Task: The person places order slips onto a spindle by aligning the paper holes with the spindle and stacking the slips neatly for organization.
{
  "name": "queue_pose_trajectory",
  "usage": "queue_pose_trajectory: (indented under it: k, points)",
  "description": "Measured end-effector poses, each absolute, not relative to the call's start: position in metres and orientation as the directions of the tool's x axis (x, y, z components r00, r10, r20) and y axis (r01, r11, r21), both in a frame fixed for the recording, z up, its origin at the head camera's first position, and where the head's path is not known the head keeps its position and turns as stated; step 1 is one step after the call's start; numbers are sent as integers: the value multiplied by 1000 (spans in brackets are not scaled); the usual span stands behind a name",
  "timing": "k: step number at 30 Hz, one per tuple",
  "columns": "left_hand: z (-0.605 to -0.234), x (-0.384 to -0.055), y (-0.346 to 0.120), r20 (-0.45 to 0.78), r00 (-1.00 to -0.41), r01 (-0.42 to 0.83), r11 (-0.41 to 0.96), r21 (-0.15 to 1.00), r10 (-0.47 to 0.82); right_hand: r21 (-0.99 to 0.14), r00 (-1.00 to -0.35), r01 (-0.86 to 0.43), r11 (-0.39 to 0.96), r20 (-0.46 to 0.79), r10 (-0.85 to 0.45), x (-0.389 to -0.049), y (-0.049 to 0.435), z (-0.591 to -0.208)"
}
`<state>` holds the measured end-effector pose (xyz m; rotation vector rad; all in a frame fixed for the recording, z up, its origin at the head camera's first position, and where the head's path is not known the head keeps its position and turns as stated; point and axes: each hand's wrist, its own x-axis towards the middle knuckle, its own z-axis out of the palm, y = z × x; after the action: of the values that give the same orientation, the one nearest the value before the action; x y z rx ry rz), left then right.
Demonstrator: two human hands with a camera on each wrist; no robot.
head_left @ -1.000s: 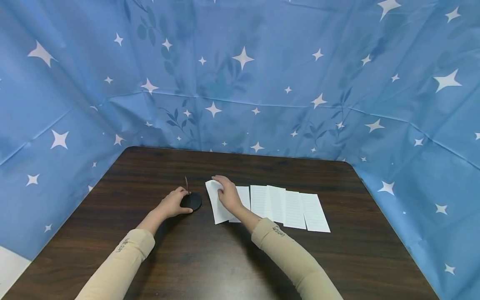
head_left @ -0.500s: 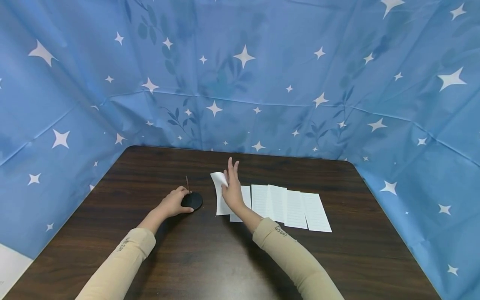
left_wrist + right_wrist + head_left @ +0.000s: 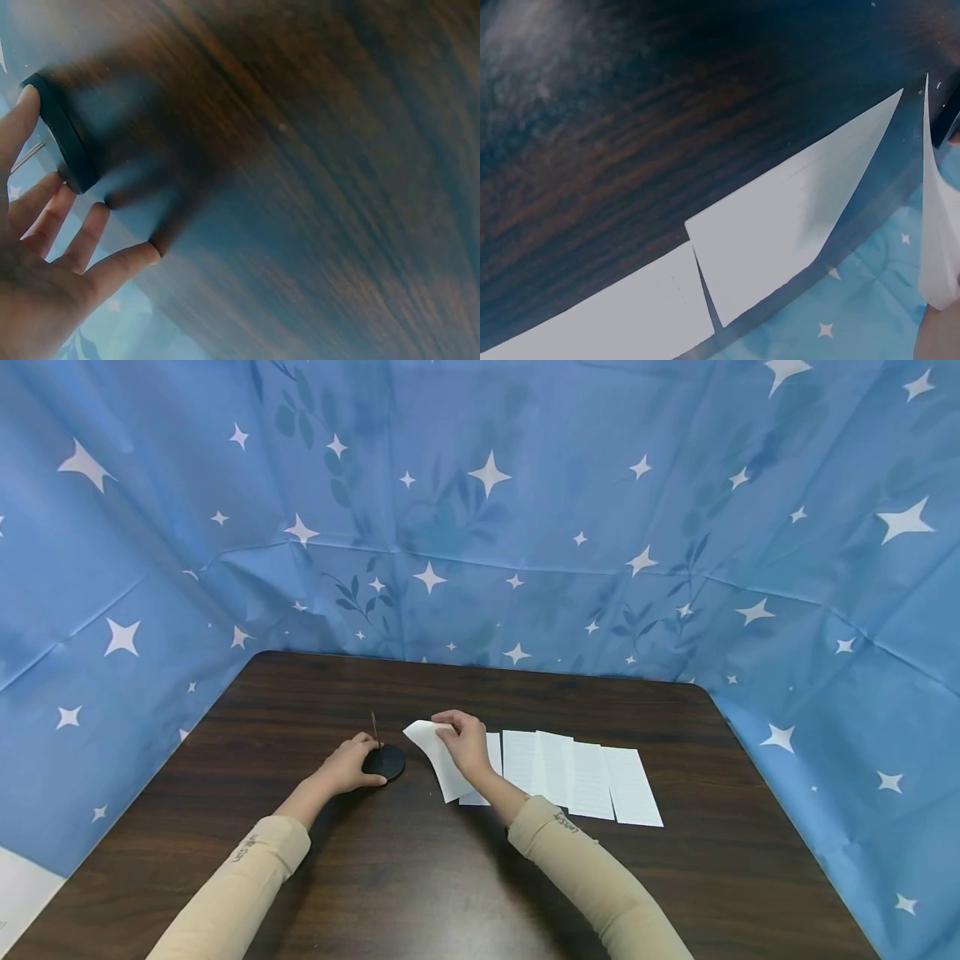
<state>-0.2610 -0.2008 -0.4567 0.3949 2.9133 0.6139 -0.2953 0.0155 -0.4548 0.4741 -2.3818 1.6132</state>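
A receipt spike with a round black base [image 3: 386,763] and a thin upright rod [image 3: 377,730] stands on the table. My left hand [image 3: 347,765] holds the base by its edge; in the left wrist view the thumb is on one side of the base [image 3: 69,139] and fingertips are at the other. To the right of the spike, my right hand [image 3: 467,745] pinches the top of a white paper slip [image 3: 438,758], which is lifted and bent. Its lower end is close over another slip [image 3: 492,755]. In the right wrist view the held slip [image 3: 936,247] curls at the right edge.
Several more lined paper slips [image 3: 633,787] lie in an overlapping row to the right on the dark wooden table [image 3: 390,877]. A blue curtain with white stars [image 3: 525,527] hangs behind and beside the table.
Half a second ago my right fingers pointed up with the slip bent upright. They have come down again, and the slip's top now leans left toward the spike. My left hand stays put.
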Motion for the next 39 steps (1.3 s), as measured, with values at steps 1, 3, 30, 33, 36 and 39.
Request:
queue_pose_trajectory:
  k: [1, 3, 30, 33, 36, 39]
  points:
    - [-456, -260, -201, -83, -956, 223, 883, 414, 280, -855, -921, -390, 343, 360, -149, -295, 15, -455]
    - [-455, -260, -202, -87, -956, 221, 881, 419, 281, -849, -912, -410, 335, 375, -166, -295, 13, -455]
    - [-436, -231, -182, 166, -976, 217, 739, 638, 143, -940, -948, -304, 157, 282, -149, -283, 17, -420]
    - [-433, -233, -176, 172, -974, 227, 662, 715, 149, -942, -947, -302, 145, 278, -163, -281, 16, -417]
    - [-428, -234, -170, 157, -977, 210, 563, 799, 141, -946, -944, -301, 118, 279, -175, -277, 15, -411]
    - [-423, -235, -164, 109, -988, 147, 455, 878, 110, -944, -937, -316, 98, 294, -190, -268, 13, -397]
